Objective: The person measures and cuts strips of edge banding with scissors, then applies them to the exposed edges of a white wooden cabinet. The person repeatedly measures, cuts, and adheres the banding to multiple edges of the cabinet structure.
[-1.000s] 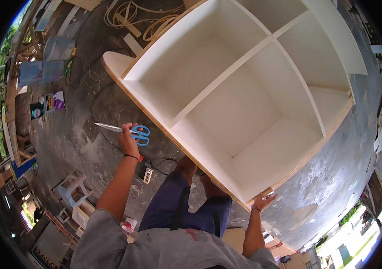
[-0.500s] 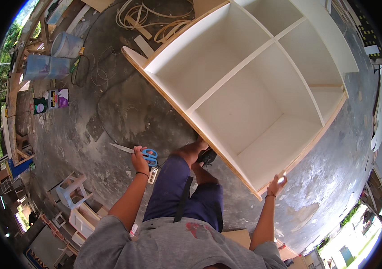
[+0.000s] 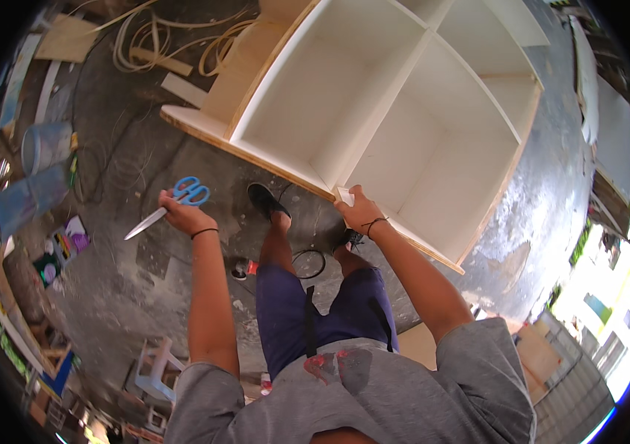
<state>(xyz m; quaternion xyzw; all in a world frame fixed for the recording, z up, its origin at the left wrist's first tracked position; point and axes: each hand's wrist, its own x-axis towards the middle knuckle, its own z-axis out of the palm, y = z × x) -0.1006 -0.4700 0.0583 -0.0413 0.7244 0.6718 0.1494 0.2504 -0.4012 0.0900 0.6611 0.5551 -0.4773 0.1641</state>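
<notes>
In my left hand (image 3: 187, 216) is a pair of scissors (image 3: 153, 222) with blue handles, held around the middle, its blades together and pointing down to the left. The hand is apart from the cabinet, over the floor. A large white cabinet (image 3: 315, 111) with several open compartments stands before me, its front edges bare wood-coloured. My right hand (image 3: 361, 210) is closed on a small pale piece (image 3: 344, 195) at the cabinet's near edge, where the middle divider meets it. The fingers partly hide the piece, so I cannot tell its exact kind.
Coiled pale strips (image 3: 148, 44) and wood offcuts lie at the far left. A clear bucket (image 3: 45, 148), a bluish plastic bin (image 3: 30, 200) and small packages (image 3: 71, 238) stand along the left. Near my feet are a red-and-black power tool (image 3: 244, 268) and a cable (image 3: 309, 264).
My right hand has moved left along the cabinet's near edge, from the right corner to the divider, with the pale piece. My left hand has turned the scissors, blades now lower.
</notes>
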